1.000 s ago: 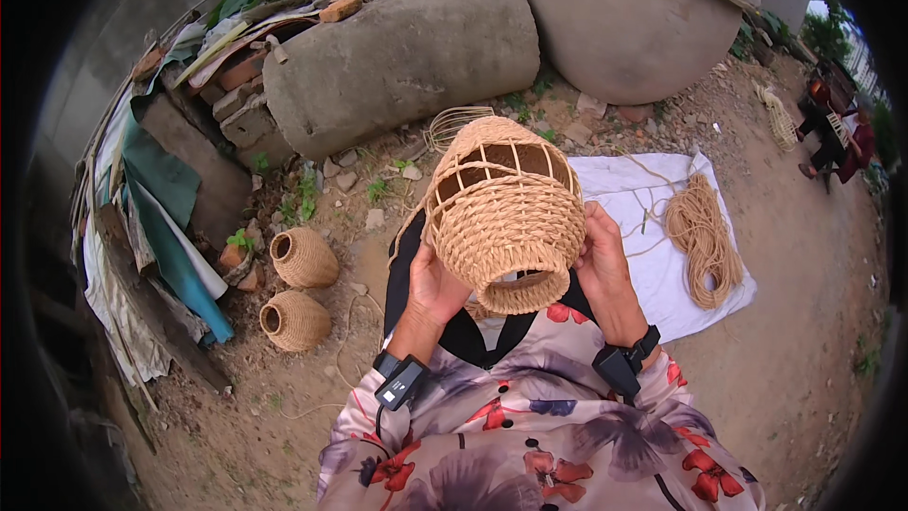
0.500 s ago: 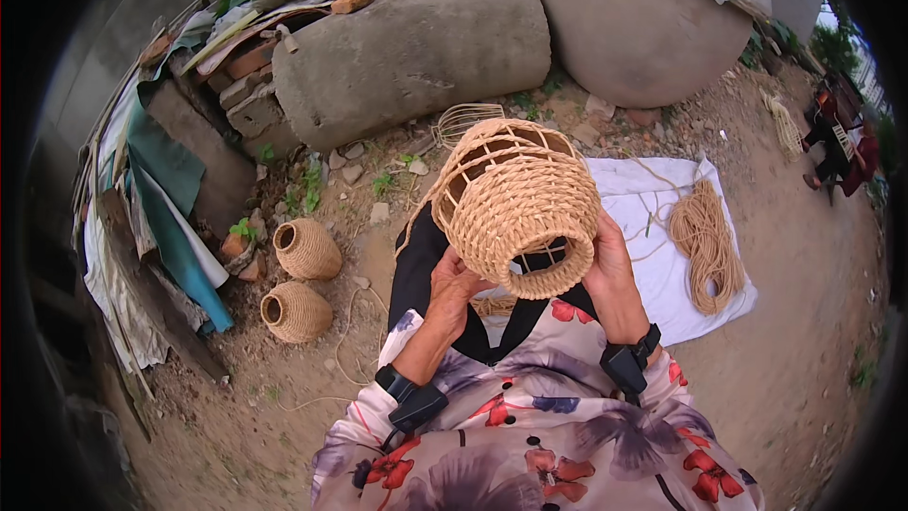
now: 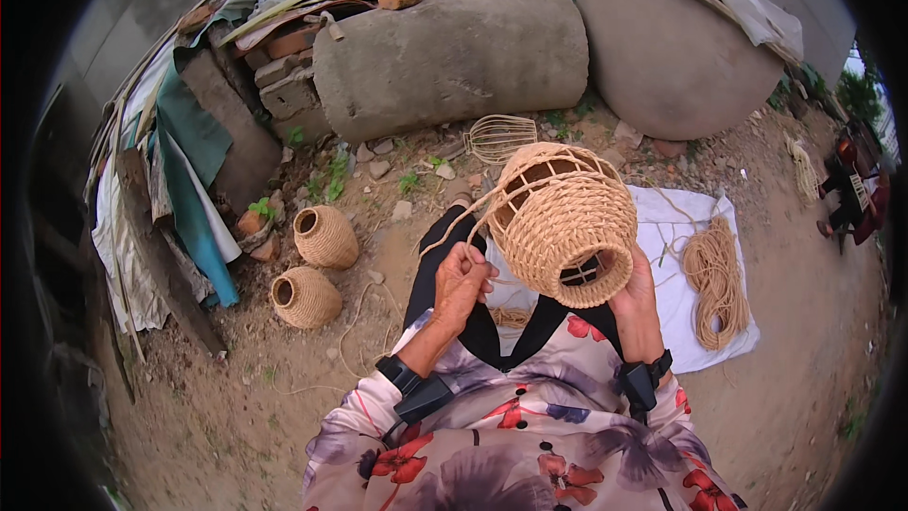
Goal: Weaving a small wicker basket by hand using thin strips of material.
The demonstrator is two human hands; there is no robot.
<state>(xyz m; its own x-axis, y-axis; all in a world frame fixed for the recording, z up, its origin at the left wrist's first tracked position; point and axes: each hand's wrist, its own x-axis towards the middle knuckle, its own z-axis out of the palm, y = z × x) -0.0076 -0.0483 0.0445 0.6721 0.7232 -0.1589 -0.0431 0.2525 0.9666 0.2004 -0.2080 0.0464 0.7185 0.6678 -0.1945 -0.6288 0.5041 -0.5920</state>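
Note:
A tan woven basket (image 3: 572, 227), rounded with a narrow braided neck, is tilted above my lap with its round mouth facing me. Around its far part the bare ribs of the frame still show between the woven rows. My right hand (image 3: 636, 291) grips the basket by its right side near the neck; some of its fingers are hidden behind the weave. Just left of the basket, my left hand (image 3: 463, 279) is closed, pinching the loose cord (image 3: 470, 218) that runs from the basket's open-ribbed edge.
Two finished-looking small woven baskets (image 3: 325, 236) lie on the dirt to the left. A coil of cord (image 3: 714, 282) rests on a white cloth (image 3: 676, 345) at right. A bare basket frame (image 3: 500, 138) sits ahead, before a concrete cylinder (image 3: 454, 61). Teal sheeting (image 3: 194, 123) hangs far left.
My left hand has let go of the basket's side and moved onto the loose cord. My right hand keeps hold of the basket. The whole view has shifted slightly.

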